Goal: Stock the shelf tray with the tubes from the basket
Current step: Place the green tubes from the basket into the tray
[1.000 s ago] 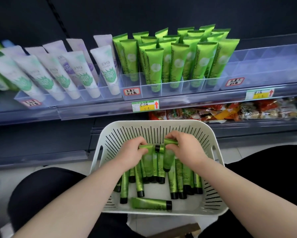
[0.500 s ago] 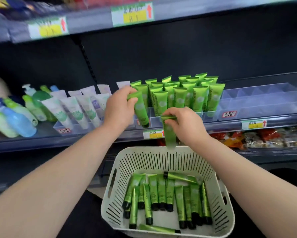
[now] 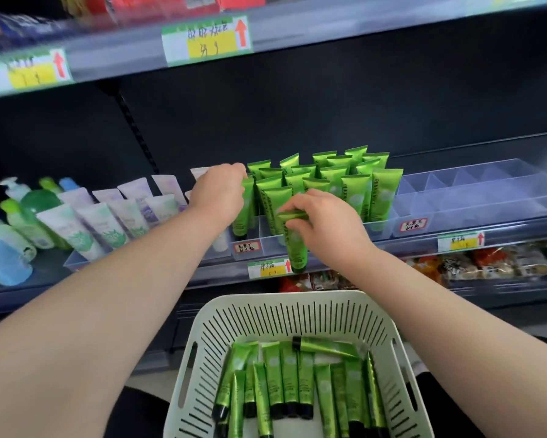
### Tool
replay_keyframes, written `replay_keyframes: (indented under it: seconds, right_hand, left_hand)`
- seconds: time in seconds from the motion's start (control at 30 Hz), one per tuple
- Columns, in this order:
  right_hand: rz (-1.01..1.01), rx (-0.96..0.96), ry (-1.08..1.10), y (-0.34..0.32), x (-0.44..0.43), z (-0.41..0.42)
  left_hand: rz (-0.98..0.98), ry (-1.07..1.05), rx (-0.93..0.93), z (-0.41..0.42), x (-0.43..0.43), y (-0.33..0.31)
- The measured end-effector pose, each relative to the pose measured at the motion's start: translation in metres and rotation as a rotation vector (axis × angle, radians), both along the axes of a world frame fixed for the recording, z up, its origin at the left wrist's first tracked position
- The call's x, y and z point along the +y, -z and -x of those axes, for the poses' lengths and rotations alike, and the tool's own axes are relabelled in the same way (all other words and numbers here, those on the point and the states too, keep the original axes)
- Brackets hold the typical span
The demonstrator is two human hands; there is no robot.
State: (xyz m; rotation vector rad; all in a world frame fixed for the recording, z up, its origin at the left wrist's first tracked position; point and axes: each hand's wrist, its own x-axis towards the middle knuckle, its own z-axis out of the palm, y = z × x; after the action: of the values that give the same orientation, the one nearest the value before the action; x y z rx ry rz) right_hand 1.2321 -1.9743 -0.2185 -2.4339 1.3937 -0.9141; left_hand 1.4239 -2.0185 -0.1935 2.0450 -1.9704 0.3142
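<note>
A white slotted basket (image 3: pixel 297 308) sits on my lap with several green black-capped tubes (image 3: pixel 289 377) lying in it. On the shelf, a clear divided tray (image 3: pixel 468 197) holds several upright green tubes (image 3: pixel 354 181) in its left part. My left hand (image 3: pixel 217 192) holds a green tube (image 3: pixel 242 216) by its top, cap down, in the tray's front left compartment. My right hand (image 3: pixel 322 222) pinches another green tube (image 3: pixel 297 248) by its crimped end; it hangs cap down in front of the tray's front edge.
White and lilac tubes (image 3: pixel 108 216) fill a tray to the left, with green and blue bottles (image 3: pixel 10 245) beyond. The tray's right compartments (image 3: pixel 499 191) hold nothing. Price labels (image 3: pixel 267 268) line the shelf edge; snack packs (image 3: pixel 487 263) lie on the shelf below. Another shelf edge (image 3: pixel 360 23) runs overhead.
Both hands lifted a tube each out of the basket up to the shelf. The left tube has gone down into the front left compartment; the right tube rose to the tray's front.
</note>
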Motion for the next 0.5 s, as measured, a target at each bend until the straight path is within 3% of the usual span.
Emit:
replay_keyframes:
  seconds: [0.2, 0.5]
  right_hand:
    - [0.007, -0.002, -0.009, -0.004, -0.004, -0.006]
    - [0.074, 0.013, -0.002, -0.029, -0.008, -0.035]
  left_hand:
    - [0.008, 0.015, -0.256, -0.002, -0.009, 0.001]
    - [0.113, 0.028, -0.145, -0.024, 0.010, -0.006]
